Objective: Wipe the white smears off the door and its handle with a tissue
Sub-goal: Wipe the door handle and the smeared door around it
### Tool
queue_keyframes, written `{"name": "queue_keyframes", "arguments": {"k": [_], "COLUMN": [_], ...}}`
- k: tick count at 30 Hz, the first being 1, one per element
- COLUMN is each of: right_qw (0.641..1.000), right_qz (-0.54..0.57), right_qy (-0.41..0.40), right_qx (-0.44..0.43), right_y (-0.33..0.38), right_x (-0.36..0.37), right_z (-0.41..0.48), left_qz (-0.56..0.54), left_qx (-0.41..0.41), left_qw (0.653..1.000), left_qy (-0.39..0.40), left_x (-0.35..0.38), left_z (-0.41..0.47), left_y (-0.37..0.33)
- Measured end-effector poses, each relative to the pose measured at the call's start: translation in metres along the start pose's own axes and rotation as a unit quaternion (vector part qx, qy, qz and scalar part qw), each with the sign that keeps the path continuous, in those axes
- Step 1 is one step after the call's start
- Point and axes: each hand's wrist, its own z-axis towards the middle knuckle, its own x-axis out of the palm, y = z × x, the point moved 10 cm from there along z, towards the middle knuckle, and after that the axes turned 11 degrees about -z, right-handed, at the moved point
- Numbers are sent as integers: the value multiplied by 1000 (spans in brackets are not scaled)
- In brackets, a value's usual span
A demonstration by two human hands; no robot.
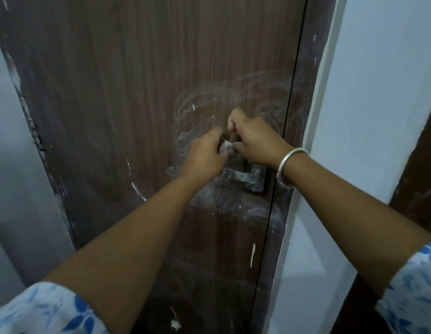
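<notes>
Woodgrain fills the view: a dark brown laminate door (137, 92) with fine vertical streaks, clouded by chalky white smears (233, 97) swirled in loops above and below the metal handle (243, 175). The handle is seen as a flat, brushed-steel lever on a rectangular plate, its upper part hidden behind the hands. A small crumpled white tissue (226, 146) is pinched in the curled fingers of the left hand (204, 157), held right at the handle. The right hand (253, 141) is closed too, fingers bent inward beside the tissue; whether it grips tissue or lever cannot be told. A smooth silver bangle (288, 165) is worn on the right wrist. Blue-printed white sleeves (41, 312) are cut off at the bottom edge.
</notes>
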Motion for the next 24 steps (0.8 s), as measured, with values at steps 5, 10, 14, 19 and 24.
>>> {"name": "queue_keyframes", "arguments": {"k": [5, 10, 14, 19, 24], "right_qw": [998, 966, 951, 943, 951], "right_qz": [-6, -129, -142, -91, -98], "right_qy": [-32, -113, -142, -184, -163], "right_qx": [56, 194, 235, 262, 242], "right_y": [-19, -48, -50, -55, -57], "right_x": [-4, -5, 8, 12, 15], "right_z": [-17, -54, -71, -78, -77], "left_qz": [-32, -58, -314, -416, -440], "left_qx": [8, -83, -221, -277, -284], "left_qw": [998, 989, 913, 857, 850], "left_qy": [-44, -110, -137, -124, -55], "left_x": [-10, -29, -4, 27, 75], "left_z": [8, 1, -24, -62, -76], "left_y": [3, 55, 115, 146, 141]}}
